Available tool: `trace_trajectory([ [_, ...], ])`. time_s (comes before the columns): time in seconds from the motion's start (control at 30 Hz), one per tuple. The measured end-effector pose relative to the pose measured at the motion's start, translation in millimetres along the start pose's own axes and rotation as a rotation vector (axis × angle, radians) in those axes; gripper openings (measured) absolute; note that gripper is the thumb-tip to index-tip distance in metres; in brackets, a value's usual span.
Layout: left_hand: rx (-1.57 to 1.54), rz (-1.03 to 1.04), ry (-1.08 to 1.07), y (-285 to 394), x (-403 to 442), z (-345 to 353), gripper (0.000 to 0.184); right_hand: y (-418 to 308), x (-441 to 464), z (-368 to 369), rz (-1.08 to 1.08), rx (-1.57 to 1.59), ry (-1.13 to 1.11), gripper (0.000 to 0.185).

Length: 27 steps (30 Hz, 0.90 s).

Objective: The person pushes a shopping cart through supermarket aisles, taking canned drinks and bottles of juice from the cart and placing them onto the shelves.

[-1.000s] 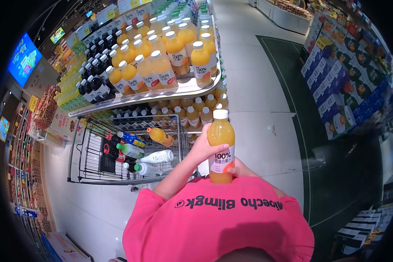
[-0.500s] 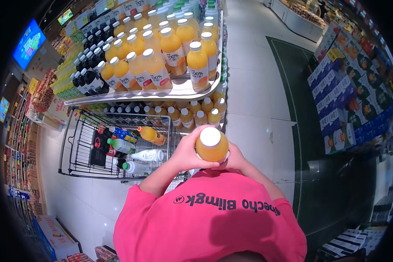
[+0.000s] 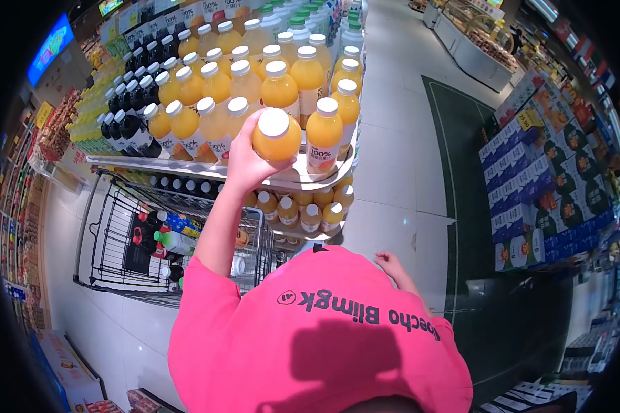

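Observation:
My left hand [image 3: 244, 160] is wrapped round an orange juice bottle [image 3: 277, 141] with a white cap. The bottle is upright at the front edge of the display shelf [image 3: 310, 180]; whether its base rests there is hidden. Just right of it stands another juice bottle [image 3: 323, 138] with a white label. Behind it are rows of similar orange juice bottles [image 3: 217, 84]. Down by my right side hangs my right hand [image 3: 389, 265], holding nothing, its fingers loosely bent and partly apart.
A wire shopping cart [image 3: 107, 241] stands in front of the shelf on my left, with several bottles in it, one a green-capped bottle [image 3: 172, 242]. More juice bottles [image 3: 311, 218] fill the lower level. Stacked boxes [image 3: 523, 179] stand across the aisle [image 3: 399, 158] on the right.
The juice bottle moved from in front of my chest, where both hands held it, forward and left to the shelf in my left hand. My right hand let go and dropped to my side.

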<state>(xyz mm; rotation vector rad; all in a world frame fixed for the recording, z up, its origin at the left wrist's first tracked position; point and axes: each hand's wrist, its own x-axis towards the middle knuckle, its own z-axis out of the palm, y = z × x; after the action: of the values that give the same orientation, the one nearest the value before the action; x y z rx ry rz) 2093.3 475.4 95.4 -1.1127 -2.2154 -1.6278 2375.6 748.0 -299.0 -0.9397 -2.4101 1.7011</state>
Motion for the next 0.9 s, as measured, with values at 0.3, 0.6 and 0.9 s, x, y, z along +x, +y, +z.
trace_trajectory([
  [0.3,-0.182,-0.137,-0.13,-63,43,30,0.089,88,-76,-20,0.578,0.201,-0.078,0.032],
  [0.6,-0.208,-0.178,-0.176,-89,36,41,0.091,95,-118,-3,0.653,0.08,-0.089,0.031],
  [0.9,0.451,-0.022,0.028,-62,22,53,0.097,98,-134,5,0.648,0.045,-0.1,0.03],
])
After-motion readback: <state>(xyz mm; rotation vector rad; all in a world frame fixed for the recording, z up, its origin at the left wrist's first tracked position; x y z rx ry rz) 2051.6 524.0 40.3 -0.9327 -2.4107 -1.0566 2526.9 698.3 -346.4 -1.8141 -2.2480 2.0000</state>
